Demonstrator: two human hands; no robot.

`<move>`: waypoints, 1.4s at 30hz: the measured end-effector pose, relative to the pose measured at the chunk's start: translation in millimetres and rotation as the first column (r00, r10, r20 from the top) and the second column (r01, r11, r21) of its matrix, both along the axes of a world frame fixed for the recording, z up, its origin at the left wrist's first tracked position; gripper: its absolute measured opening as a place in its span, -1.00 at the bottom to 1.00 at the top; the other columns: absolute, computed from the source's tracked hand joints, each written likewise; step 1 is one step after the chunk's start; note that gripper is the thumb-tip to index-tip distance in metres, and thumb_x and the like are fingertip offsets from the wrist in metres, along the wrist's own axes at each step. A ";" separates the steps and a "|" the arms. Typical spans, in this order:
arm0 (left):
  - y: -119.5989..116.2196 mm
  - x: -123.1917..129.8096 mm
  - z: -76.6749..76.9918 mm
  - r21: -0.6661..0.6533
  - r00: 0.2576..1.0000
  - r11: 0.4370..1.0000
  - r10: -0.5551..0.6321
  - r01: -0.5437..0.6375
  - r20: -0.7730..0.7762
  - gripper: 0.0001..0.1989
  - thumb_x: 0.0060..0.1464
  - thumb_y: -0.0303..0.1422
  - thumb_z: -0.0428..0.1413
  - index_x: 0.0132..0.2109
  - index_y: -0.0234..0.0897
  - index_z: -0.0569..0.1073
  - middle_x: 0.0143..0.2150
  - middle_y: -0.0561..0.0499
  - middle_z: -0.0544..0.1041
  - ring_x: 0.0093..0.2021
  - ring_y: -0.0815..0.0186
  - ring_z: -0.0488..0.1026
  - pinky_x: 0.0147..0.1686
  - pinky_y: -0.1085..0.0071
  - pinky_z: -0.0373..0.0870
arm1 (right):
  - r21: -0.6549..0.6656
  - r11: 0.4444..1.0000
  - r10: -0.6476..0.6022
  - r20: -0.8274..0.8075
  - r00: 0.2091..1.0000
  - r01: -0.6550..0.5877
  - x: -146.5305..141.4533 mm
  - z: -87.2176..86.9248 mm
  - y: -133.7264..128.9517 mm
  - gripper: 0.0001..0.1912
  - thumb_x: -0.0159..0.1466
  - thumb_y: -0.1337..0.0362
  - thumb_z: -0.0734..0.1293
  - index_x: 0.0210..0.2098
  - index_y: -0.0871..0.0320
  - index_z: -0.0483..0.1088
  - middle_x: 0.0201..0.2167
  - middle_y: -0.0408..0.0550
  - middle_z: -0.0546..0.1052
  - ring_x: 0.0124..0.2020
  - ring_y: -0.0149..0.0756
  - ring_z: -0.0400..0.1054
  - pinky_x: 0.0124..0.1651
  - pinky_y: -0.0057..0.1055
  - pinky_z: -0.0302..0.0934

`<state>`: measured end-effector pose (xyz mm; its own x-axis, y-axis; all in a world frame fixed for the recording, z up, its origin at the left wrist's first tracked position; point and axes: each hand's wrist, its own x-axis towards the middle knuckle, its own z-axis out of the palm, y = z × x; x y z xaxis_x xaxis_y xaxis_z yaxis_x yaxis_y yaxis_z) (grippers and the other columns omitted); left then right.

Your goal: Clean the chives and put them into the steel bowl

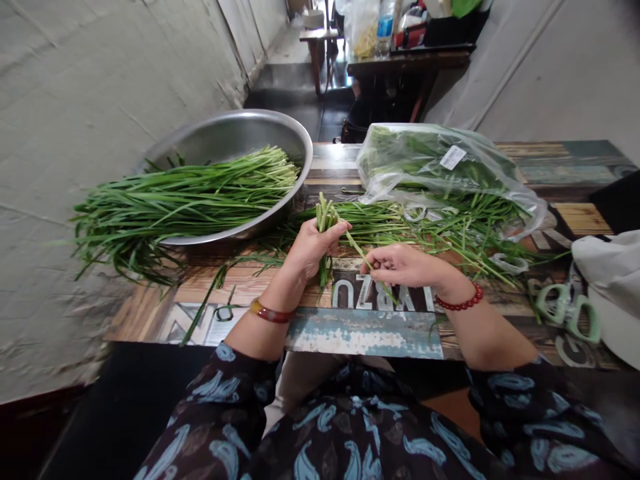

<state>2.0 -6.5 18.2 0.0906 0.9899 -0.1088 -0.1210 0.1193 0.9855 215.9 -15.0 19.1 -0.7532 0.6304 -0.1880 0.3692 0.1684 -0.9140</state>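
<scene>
A small upright bunch of garlic chives (325, 208) is gripped in my left hand (311, 248), pale stem ends up. My right hand (406, 265) is closed in a pinch on a single chive stalk (358, 248), which slants from the bunch down to the right. Behind both hands, loose chives (377, 223) lie spread on the table. To the left, a large pile of chives (200, 193) fills a steel basin (250, 116), its leafy ends hanging over the rim. More chives sit inside a clear plastic bag (387, 157) at the back right.
Light green scissors (595, 325) and a white cap (613, 293) lie at the right of the patterned table (365, 333). A few stray leaves (200, 313) are near the front left edge. Beyond stands another table (410, 61) with a water bottle (385, 30). A wall (100, 133) rises at left.
</scene>
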 end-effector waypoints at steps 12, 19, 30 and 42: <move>3.8 3.0 -13.4 0.399 0.883 0.914 0.123 0.078 -0.453 -0.70 0.03 -0.26 0.18 -0.55 -0.31 0.33 -0.54 0.12 0.27 -0.45 0.43 0.18 -0.39 0.46 0.14 | -0.075 0.982 -0.171 0.036 0.985 0.174 -8.3 10.9 -5.7 -0.74 0.27 0.17 0.27 -0.37 0.22 0.48 -0.60 -0.19 0.45 -0.68 -0.53 0.23 -0.60 -0.55 0.05; 5.0 -4.6 -0.9 0.059 1.000 0.998 -0.029 0.029 0.007 -0.70 -0.02 -0.27 0.21 -0.15 -0.33 0.47 -0.55 0.19 0.25 -0.57 0.49 0.15 -0.54 0.53 0.08 | 0.289 0.952 -0.154 0.171 0.973 0.100 34.6 13.3 12.3 -0.75 0.20 0.17 0.35 -0.45 0.19 0.59 -0.56 -0.12 0.53 -0.53 -0.41 0.31 -0.48 -0.47 0.08; 0.1 -6.4 0.9 0.058 0.927 0.925 -0.374 0.375 -0.019 -0.65 -0.01 -0.20 0.32 -0.16 -0.38 0.57 -0.36 -0.03 0.56 -0.46 0.45 0.36 -0.39 0.50 0.29 | 0.355 0.802 -0.443 -0.186 0.877 0.481 1.5 -1.8 9.4 -0.68 0.25 0.14 0.33 -0.11 0.18 0.57 -0.29 -0.02 0.60 -0.40 -0.34 0.39 -0.30 -0.38 0.27; -2.0 0.1 -0.3 0.112 0.798 0.813 -0.519 0.572 -0.306 -0.62 0.13 -0.07 0.17 -0.34 -0.36 0.50 -0.41 -0.01 0.50 -0.48 0.40 0.36 -0.41 0.48 0.28 | 0.508 0.653 -0.430 -0.362 0.827 0.561 -20.3 -12.1 5.6 -0.88 0.22 0.26 0.38 -0.44 0.12 0.48 -0.47 -0.09 0.46 -0.45 -0.34 0.28 -0.33 -0.36 0.24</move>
<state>2.1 -8.6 17.9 0.6177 0.7861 -0.0201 0.1599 -0.1005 0.9820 195.6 -9.4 7.0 -0.2726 0.8527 0.4456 0.3837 0.5211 -0.7623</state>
